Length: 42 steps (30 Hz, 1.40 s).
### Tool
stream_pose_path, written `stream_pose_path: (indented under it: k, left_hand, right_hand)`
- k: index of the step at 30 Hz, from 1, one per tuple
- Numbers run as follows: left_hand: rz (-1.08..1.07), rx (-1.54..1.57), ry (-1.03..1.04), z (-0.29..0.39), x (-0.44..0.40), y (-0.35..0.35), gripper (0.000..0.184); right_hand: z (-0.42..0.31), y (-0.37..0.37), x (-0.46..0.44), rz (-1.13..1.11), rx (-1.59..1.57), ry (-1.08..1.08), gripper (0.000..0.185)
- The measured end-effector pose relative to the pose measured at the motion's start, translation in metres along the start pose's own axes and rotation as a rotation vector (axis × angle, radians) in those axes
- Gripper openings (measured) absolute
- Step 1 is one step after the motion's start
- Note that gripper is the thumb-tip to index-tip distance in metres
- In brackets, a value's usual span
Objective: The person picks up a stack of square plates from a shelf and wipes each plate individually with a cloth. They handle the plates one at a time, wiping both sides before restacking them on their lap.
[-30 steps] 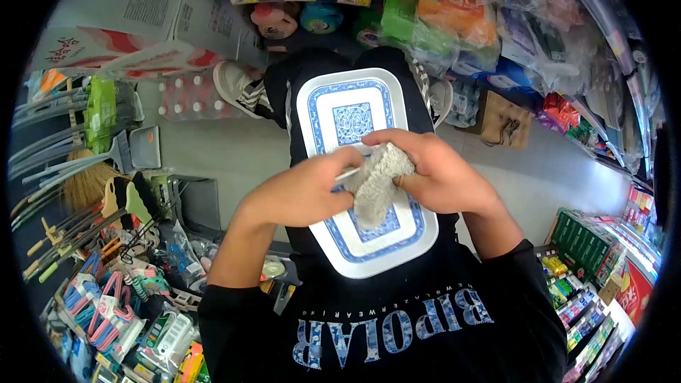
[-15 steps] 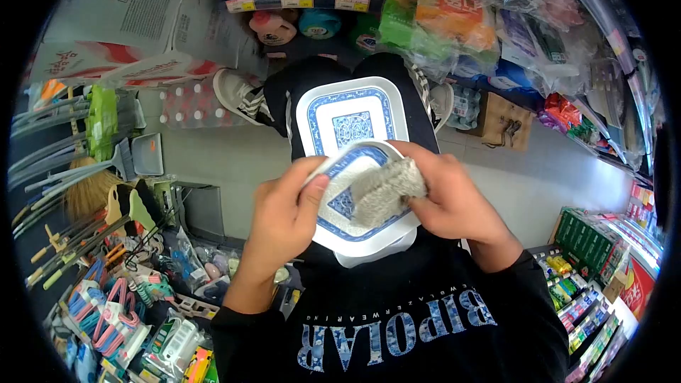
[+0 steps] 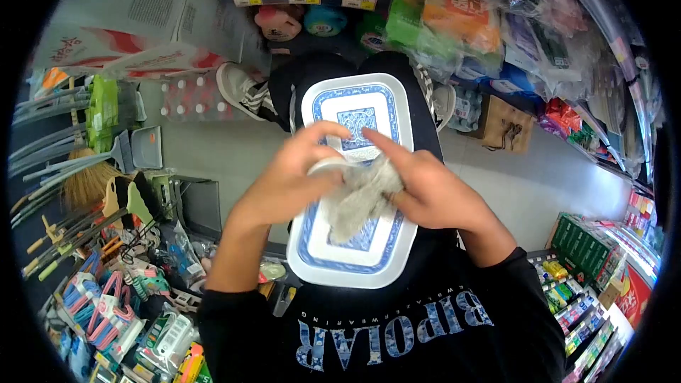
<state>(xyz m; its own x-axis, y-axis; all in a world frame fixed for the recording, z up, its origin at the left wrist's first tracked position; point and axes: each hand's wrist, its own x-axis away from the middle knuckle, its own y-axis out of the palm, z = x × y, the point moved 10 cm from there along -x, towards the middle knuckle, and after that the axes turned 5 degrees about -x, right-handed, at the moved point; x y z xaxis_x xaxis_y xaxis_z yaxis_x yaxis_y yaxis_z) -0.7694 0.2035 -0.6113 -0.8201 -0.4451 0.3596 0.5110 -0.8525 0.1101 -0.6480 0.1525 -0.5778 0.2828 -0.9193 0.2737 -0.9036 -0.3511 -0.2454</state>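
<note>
Two white trays with blue patterned borders rest on my lap, one towards my knees, the far tray [image 3: 360, 103], and one near my belly, the near tray [image 3: 347, 273]. My left hand [image 3: 287, 174] is bent around the raised far rim of the near tray, its fingers partly smeared by motion. My right hand [image 3: 433, 188] is closed on a crumpled grey cloth [image 3: 362, 198], its index finger stretched over the trays. The cloth hangs over the near tray and hides part of its pattern.
Shelves with price labels and detergent bottles [image 3: 324, 21] stand ahead. Brooms [image 3: 92, 177], a dustpan [image 3: 147, 147] and packed hangers [image 3: 113, 312] lie to the left. Bottled drinks [image 3: 195, 98] stand by my shoe. A cardboard piece [image 3: 507, 124] and a green carton [image 3: 589, 241] are right.
The near tray has dropped lower and closer to my belly, showing more of its near end. My left hand has shifted up and across its rim; the cloth has moved slightly down and left.
</note>
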Motion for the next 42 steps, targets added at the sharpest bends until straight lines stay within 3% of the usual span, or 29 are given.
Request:
stream_pose_path:
  k: [2, 3, 4, 6, 9, 12, 13, 15, 18, 20, 21, 22, 26, 28, 29, 31, 33, 34, 36, 38, 39, 42]
  left_hand:
    - [0.232, 0.502, 0.013, -0.004, 0.013, -0.019, 0.059]
    - [0.296, 0.517, 0.031, -0.005, 0.025, -0.019, 0.067]
    - [0.354, 0.269, 0.079, -0.001, 0.036, -0.017, 0.069]
    - [0.465, 0.136, 0.206, 0.015, 0.050, -0.004, 0.059]
    - [0.671, -0.084, 0.135, 0.006, 0.060, -0.006, 0.043]
    - [0.346, -0.312, 0.114, 0.027, 0.051, 0.004, 0.034]
    - [0.280, -0.396, 0.208, 0.036, 0.047, 0.010, 0.035]
    - [0.137, -0.410, 0.171, 0.035, 0.037, 0.017, 0.036]
    - [-0.178, -0.379, 0.073, 0.019, 0.028, 0.029, 0.035]
    - [-0.439, -0.397, 0.061, 0.003, 0.024, 0.050, 0.034]
    - [-0.220, -0.240, 0.188, 0.009, 0.019, 0.041, 0.029]
    - [-0.145, -0.157, 0.171, 0.003, 0.019, 0.033, 0.028]
    - [0.359, 0.092, 0.239, 0.006, 0.031, -0.006, 0.029]
    - [0.608, 0.037, 0.111, 0.026, 0.052, -0.021, 0.032]
    - [0.664, -0.309, 0.206, 0.040, 0.070, -0.028, 0.042]
    - [0.841, -0.468, 0.231, 0.039, 0.111, -0.022, 0.056]
    - [0.867, -0.217, 0.275, 0.034, 0.120, -0.014, 0.073]
    - [0.784, 0.113, 0.299, 0.030, 0.106, 0.005, 0.084]
    - [0.659, 0.697, 0.182, -0.007, 0.106, 0.031, 0.116]
    - [0.458, 1.083, 0.399, 0.011, 0.084, 0.037, 0.107]
    - [0.596, 0.985, 0.205, -0.004, 0.093, 0.030, 0.092]
    - [0.527, 1.151, 0.316, -0.011, 0.080, 0.021, 0.077]
  right_hand:
    - [0.004, -0.023, 0.006, 0.229, -0.002, -0.076, 0.069]
    - [0.009, -0.034, 0.010, 0.308, 0.012, -0.030, 0.068]
    - [0.008, -0.038, 0.013, 0.338, 0.029, -0.037, 0.068]
    - [0.007, -0.041, 0.019, 0.381, 0.057, -0.048, 0.069]
    - [0.000, -0.030, 0.021, 0.311, 0.044, -0.013, 0.070]
    - [-0.006, -0.017, 0.016, 0.188, 0.089, -0.073, 0.069]
    - [-0.009, -0.015, 0.012, 0.149, 0.085, -0.071, 0.069]
    - [-0.010, -0.006, 0.008, 0.071, 0.166, -0.081, 0.072]
    - [-0.016, 0.032, 0.011, -0.335, 0.253, 0.038, 0.075]
    - [-0.010, 0.050, 0.018, -0.347, 0.139, -0.003, 0.090]
    - [-0.006, 0.045, 0.018, -0.218, 0.118, 0.012, 0.090]
    - [-0.004, 0.037, 0.019, -0.090, 0.092, 0.034, 0.091]
    - [-0.024, 0.007, 0.027, 0.024, 0.129, 0.065, 0.079]
    - [-0.031, -0.015, 0.037, 0.154, 0.144, 0.000, 0.080]
    - [-0.036, -0.028, 0.043, 0.259, 0.152, -0.086, 0.074]
    - [-0.061, -0.045, 0.055, 0.448, 0.297, -0.271, 0.070]
    - [-0.095, -0.047, 0.065, 0.577, 0.377, -0.390, 0.065]
    - [-0.100, -0.034, 0.070, 0.628, 0.368, -0.602, 0.056]
    - [-0.119, -0.006, 0.067, 0.501, 0.379, -0.833, 0.039]
    - [-0.117, 0.025, 0.061, 0.460, 0.456, -0.868, 0.030]
    - [-0.116, 0.029, 0.058, 0.405, 0.465, -0.859, 0.030]
    - [-0.109, 0.030, 0.048, 0.187, 0.498, -0.870, 0.030]
